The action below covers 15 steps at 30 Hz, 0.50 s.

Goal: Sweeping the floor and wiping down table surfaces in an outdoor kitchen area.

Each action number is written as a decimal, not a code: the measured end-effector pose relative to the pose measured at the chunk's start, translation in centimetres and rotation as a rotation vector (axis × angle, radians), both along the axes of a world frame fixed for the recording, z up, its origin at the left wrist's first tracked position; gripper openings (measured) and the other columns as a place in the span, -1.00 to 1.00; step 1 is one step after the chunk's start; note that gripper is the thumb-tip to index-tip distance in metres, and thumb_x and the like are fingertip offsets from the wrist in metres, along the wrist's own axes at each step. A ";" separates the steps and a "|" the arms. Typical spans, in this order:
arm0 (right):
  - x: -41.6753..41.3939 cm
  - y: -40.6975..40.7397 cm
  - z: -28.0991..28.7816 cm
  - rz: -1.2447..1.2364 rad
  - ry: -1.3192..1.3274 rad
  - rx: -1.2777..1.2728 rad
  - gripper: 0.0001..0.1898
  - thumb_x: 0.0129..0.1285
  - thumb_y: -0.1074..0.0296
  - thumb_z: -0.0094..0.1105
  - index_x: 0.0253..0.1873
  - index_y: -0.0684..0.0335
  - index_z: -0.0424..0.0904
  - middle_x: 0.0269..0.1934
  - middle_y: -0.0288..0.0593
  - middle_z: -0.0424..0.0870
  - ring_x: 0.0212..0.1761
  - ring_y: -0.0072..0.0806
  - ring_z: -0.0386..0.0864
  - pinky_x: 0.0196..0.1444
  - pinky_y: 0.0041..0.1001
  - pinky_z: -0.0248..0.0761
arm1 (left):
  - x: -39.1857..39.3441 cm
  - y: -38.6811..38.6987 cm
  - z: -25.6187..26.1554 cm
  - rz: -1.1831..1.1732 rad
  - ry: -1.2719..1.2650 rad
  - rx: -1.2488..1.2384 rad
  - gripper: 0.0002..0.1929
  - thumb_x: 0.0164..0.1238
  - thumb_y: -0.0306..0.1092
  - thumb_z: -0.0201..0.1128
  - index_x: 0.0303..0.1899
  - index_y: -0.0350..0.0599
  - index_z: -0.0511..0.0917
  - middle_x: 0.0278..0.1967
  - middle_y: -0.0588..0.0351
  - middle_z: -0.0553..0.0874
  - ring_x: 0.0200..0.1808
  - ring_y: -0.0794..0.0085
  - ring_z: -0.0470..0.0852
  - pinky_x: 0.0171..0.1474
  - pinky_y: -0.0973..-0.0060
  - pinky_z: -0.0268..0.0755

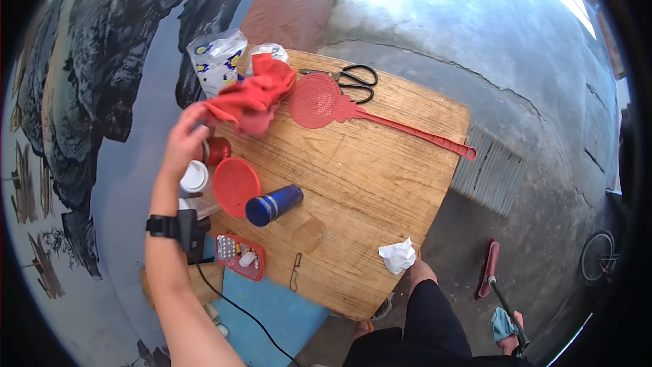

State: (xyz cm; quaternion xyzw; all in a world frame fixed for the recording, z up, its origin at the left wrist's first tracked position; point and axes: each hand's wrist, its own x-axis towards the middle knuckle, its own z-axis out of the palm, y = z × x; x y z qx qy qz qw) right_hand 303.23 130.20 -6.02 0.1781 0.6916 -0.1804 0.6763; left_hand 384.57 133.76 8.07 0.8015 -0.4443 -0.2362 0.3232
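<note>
My left hand [186, 137] pinches the edge of a crumpled red cloth [254, 86] above the back left of a wooden table [356, 188]. The cloth is blurred and overlaps a printed plastic packet [216, 63]. Just below this hand are a red can [218, 151], a white-lidded container [194, 177] and a red plastic bowl [237, 187]. Low at the right, away from the table, my right hand [508, 345] holds a bunched teal cloth [503, 323]. A dark pole [504, 300] with a red head [489, 268] crosses that hand; whether the fingers grip it I cannot tell.
A red fly swatter [316, 101] and black-handled scissors [359, 81] lie at the table's far side. Nearer are a blue cylindrical container [275, 205], crumpled white paper [398, 256] and a red basket [240, 257] of small items. A black cable [244, 311] trails from my left wrist.
</note>
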 end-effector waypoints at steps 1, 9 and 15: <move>-0.4 0.0 0.5 0.000 0.008 -0.013 -0.46 0.09 -0.04 -0.12 -0.16 0.43 0.51 -0.51 -0.12 0.58 -0.58 -0.29 0.51 -0.58 -0.45 0.40 | -1.2 0.4 2.1 0.165 0.256 -0.116 -0.51 0.21 -0.44 0.05 0.21 -0.26 0.27 0.22 0.07 0.33 0.23 0.38 0.30 0.15 0.45 0.23; -3.4 0.2 1.7 0.096 -0.041 -0.104 -0.47 0.09 -0.04 -0.12 -0.16 0.41 0.52 -0.54 -0.15 0.57 -0.60 -0.33 0.50 -0.61 -0.47 0.36 | -4.7 7.3 10.3 0.203 0.473 -0.404 -0.47 0.28 -0.34 0.05 0.26 -0.28 0.16 0.25 0.05 0.28 0.29 0.37 0.22 0.20 0.29 0.19; -3.9 0.5 3.0 0.204 -0.092 -0.149 -0.47 0.09 -0.05 -0.13 -0.16 0.40 0.52 -0.56 -0.17 0.56 -0.61 -0.35 0.48 -0.64 -0.48 0.34 | -7.4 12.4 14.1 0.172 0.605 -0.614 -0.51 0.28 -0.41 -0.01 0.23 -0.35 0.18 0.22 0.01 0.32 0.28 0.35 0.23 0.24 0.19 0.16</move>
